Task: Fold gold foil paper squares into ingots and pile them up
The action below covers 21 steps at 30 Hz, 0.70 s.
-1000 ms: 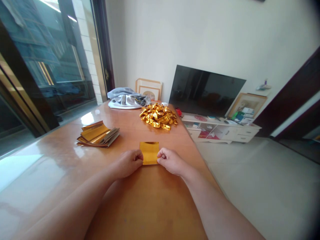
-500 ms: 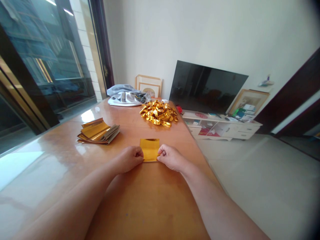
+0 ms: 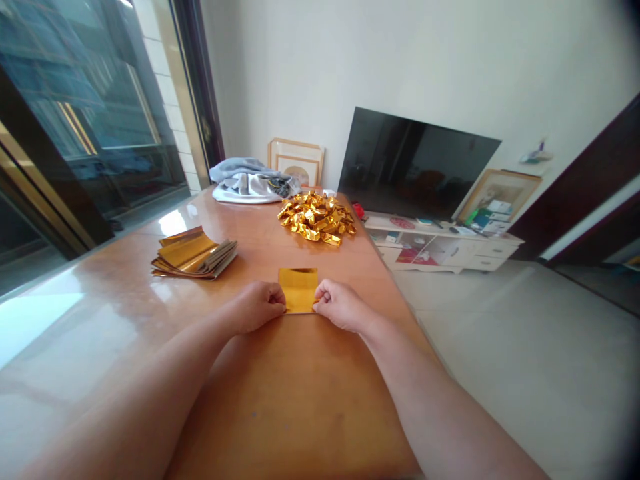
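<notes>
A sheet of gold foil paper [image 3: 299, 289] lies on the wooden table between my hands, its near edge turned up in a narrow fold. My left hand [image 3: 260, 305] pinches the near left corner, fingers closed. At the near right corner, my right hand [image 3: 341, 305] grips the same sheet between thumb and curled fingers. Left of the hands rests a loose stack of gold foil paper [image 3: 187, 255], some sheets curling up. Beyond the sheet sits a heap of folded gold foil pieces [image 3: 317, 219].
Grey-blue cloth [image 3: 250, 183] is bundled at the table's [image 3: 280, 393] far end, near leaning picture frames [image 3: 297, 161]. A large television [image 3: 417, 167] stands on a white cabinet [image 3: 460, 253] beyond the table's right edge. A glass door [image 3: 95, 100] is at the left.
The view has tilted slightly, so everything sits a little higher. Both hands keep their pinch on the sheet's near corners, with hardly any movement over the table.
</notes>
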Each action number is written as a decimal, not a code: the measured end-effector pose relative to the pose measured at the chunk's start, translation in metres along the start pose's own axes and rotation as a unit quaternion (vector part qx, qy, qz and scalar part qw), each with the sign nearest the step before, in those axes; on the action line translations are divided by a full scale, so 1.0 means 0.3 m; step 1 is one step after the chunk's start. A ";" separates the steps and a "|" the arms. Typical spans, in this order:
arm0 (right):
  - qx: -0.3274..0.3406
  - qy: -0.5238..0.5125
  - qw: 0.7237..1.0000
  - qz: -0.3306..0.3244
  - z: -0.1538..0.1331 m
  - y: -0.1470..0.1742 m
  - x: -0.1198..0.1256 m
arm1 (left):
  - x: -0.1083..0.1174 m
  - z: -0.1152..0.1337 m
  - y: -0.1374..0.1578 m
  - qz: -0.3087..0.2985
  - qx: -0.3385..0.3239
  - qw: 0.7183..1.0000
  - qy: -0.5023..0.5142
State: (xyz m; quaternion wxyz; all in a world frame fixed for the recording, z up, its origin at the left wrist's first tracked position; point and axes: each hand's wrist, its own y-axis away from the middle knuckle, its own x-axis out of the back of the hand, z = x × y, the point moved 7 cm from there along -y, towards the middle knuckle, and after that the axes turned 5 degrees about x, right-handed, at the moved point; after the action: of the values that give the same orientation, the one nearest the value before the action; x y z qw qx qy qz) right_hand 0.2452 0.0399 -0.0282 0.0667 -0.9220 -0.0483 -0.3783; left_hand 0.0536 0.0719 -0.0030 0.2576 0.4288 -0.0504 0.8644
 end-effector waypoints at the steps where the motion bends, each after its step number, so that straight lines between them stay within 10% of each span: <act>1: 0.003 0.000 1.000 0.001 -0.002 0.001 0.001 | -0.001 -0.001 0.000 -0.001 -0.001 1.000 -0.002; 21: 0.006 0.000 1.000 0.004 -0.006 -0.002 0.002 | -0.025 0.133 0.064 0.027 -0.233 0.961 -0.149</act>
State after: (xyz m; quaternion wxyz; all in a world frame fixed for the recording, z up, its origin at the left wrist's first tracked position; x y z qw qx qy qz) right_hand 0.2444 0.0402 -0.0266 0.0741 -0.9217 -0.0473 -0.3777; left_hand 0.0767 0.0401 0.0188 0.3162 0.4790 -0.3000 0.7619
